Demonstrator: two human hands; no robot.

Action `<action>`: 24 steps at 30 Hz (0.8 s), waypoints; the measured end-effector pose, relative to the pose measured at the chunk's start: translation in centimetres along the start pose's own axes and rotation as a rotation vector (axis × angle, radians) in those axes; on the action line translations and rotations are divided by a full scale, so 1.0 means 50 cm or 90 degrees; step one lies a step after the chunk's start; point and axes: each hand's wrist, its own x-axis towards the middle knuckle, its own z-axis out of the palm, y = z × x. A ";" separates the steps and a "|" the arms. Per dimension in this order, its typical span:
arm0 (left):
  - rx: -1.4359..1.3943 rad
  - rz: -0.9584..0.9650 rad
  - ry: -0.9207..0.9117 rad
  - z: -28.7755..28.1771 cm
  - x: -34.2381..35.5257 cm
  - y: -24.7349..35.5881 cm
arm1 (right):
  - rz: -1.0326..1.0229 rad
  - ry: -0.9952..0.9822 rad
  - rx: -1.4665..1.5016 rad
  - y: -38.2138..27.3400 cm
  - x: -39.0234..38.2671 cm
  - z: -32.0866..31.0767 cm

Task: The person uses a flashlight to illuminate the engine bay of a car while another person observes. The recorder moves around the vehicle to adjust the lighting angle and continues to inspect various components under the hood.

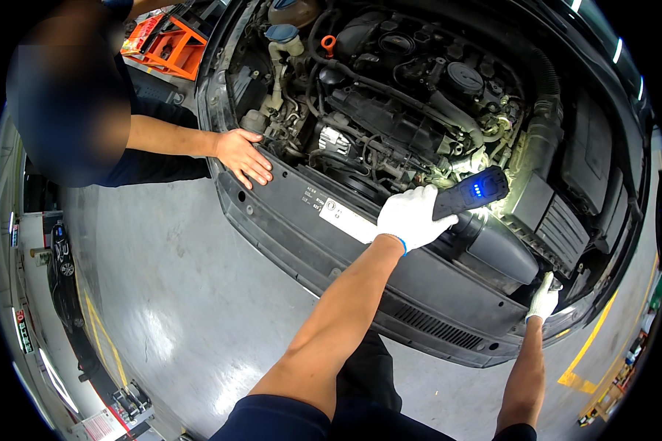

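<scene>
My left hand (410,216), in a white glove, grips a black work lamp (472,193) with small blue indicator lights, held over the open engine bay (404,95) so its light falls on the hoses and the air duct (493,246). My right hand (543,300), also in a white glove, rests on the front edge of the car near the black air filter box (559,228); whether it grips anything is hidden.
Another person in dark clothes stands at the left, with a bare hand (243,156) flat on the black front panel (287,213). An orange stand (171,48) sits behind. Grey glossy floor (162,279) has yellow lines (588,353). A parked car (60,264) is far left.
</scene>
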 end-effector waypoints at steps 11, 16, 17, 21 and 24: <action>0.002 0.011 0.060 0.019 0.001 -0.002 | -0.029 -0.016 0.083 0.009 0.002 0.007; 0.007 0.028 0.082 0.025 0.000 -0.007 | -0.044 0.016 0.042 0.003 -0.001 0.008; 0.003 0.029 0.082 0.023 0.000 -0.005 | -0.046 0.013 0.044 0.005 -0.001 0.006; -0.002 0.024 0.074 0.019 -0.003 -0.005 | -0.045 0.011 0.023 -0.005 -0.003 0.005; -0.005 0.025 0.081 0.020 -0.004 -0.005 | -0.063 0.021 0.015 -0.013 -0.004 0.004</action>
